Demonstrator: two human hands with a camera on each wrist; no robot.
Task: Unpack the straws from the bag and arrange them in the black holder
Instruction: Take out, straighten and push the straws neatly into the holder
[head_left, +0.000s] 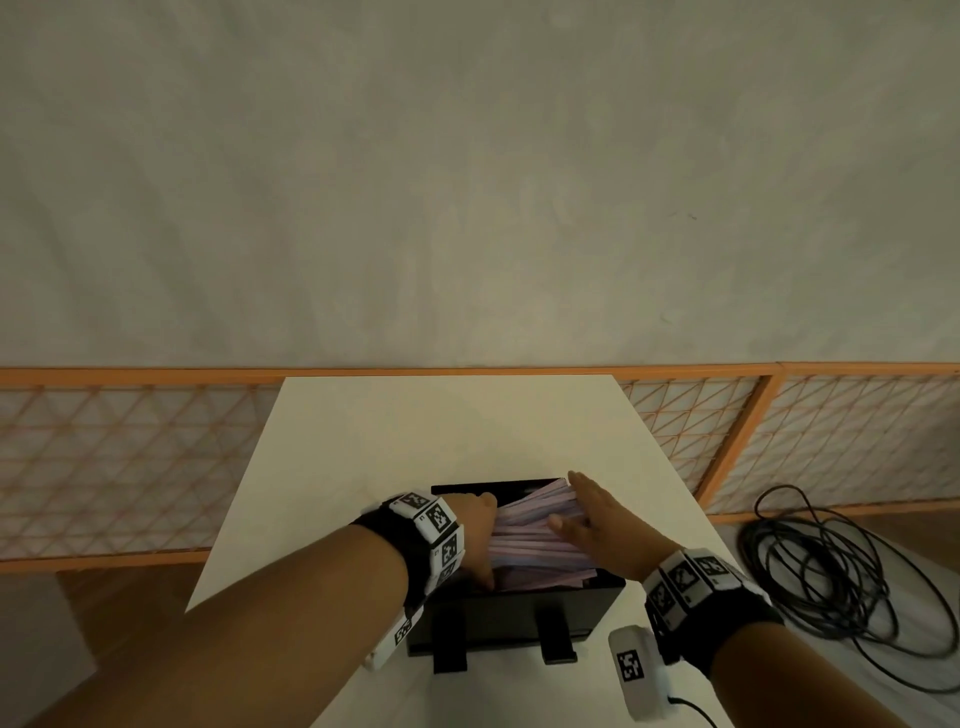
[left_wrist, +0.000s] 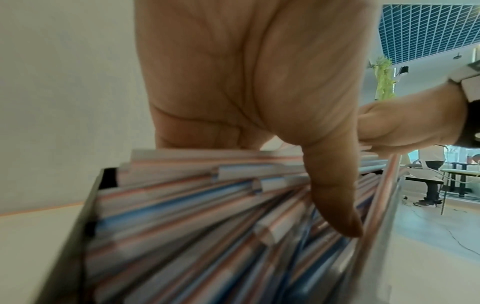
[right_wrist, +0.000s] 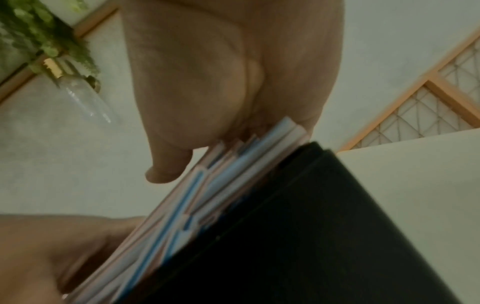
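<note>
A: Squaring up is the step in hand, I'd judge. From the head view, the heap of paper-wrapped pink and blue straws (head_left: 535, 540) already lies across the open top of the black box-shaped holder (head_left: 519, 618) on the white table (head_left: 415, 431). The left hand (head_left: 475, 540) sits at the holder's left end, the right hand (head_left: 597, 525) at its right end, fingers straight and laid flat over the heap. No bag shows.

B: And from the left wrist?

A: The left hand (left_wrist: 246, 86) reaches down into the holder (left_wrist: 67, 236); its thumb (left_wrist: 335, 197) points down among the straws (left_wrist: 194, 216), touching them, gripping none. The other fingers are hidden behind the heap, so I cannot tell their curl. The right hand (left_wrist: 407, 123) rests on the far ends.

B: Right wrist?

A: Blurred, but the right hand (right_wrist: 228, 82) presses the straw ends (right_wrist: 207, 185) just above the holder's (right_wrist: 311, 236) rim, with nothing pinched.

B: Next move?

A: Likely pushing both ends inward together, since several straws stick out past the holder's right end and lie fanned.
</note>
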